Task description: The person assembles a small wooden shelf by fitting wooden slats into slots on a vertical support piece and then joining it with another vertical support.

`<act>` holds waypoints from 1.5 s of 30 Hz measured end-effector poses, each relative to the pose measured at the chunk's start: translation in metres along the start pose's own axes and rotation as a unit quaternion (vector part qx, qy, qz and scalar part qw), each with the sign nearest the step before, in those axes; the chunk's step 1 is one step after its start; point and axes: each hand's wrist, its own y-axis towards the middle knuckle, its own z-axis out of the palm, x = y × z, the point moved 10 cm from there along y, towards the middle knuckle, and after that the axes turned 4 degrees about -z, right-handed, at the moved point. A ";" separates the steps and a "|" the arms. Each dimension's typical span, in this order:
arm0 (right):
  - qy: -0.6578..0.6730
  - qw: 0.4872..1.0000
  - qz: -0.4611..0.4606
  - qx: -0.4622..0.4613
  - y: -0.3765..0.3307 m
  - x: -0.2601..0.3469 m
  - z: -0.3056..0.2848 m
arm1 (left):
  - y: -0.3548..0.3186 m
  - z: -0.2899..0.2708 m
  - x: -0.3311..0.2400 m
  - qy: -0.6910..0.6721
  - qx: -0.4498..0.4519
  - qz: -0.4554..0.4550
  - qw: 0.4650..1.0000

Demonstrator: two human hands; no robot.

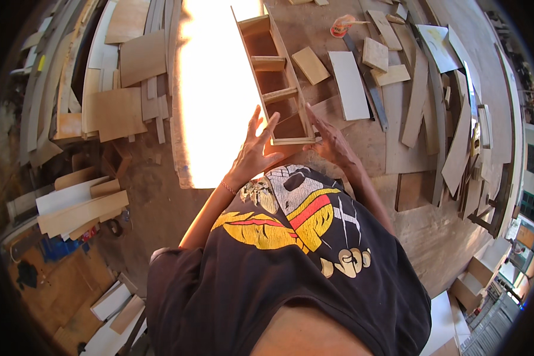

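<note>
A long narrow wooden frame [274, 62] with cross slats and small compartments lies on the workbench [409, 225], running away from me. My left hand [256, 148] presses against its near left corner with fingers spread. My right hand [331, 141] rests at its near right corner, fingers along the side rail. A sunlit white board [216, 89] lies just left of the frame.
Loose plywood offcuts [310, 64] and a white panel [349, 84] lie right of the frame, with a metal ruler [368, 89] and a tape roll [341, 26] beyond. Stacked boards [121, 89] crowd the left floor. More planks [460, 142] lean at the bench's right.
</note>
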 end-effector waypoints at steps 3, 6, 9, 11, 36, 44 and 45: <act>0.026 0.998 0.037 0.042 0.002 -0.007 0.004 | 0.004 0.000 -0.003 0.021 -0.010 0.027 0.999; 0.018 0.999 0.029 0.037 0.007 -0.010 0.006 | 0.003 -0.001 0.004 0.019 -0.029 0.022 0.999; -0.014 1.000 -0.004 0.017 0.013 0.000 0.000 | 0.003 -0.002 0.006 0.020 -0.045 0.030 0.998; 0.003 0.999 0.023 0.034 0.012 -0.005 0.003 | 0.003 -0.003 0.006 0.022 -0.055 0.042 0.997; -0.031 0.999 -0.009 0.037 0.009 -0.007 0.007 | 0.001 -0.002 0.004 0.030 -0.058 0.078 0.995; 0.100 0.993 0.063 0.019 0.014 -0.012 -0.024 | -0.006 -0.025 0.008 -0.015 -0.082 0.002 0.996; 0.118 0.991 0.070 -0.003 0.017 -0.020 -0.030 | -0.004 -0.031 0.014 -0.053 -0.102 -0.016 0.993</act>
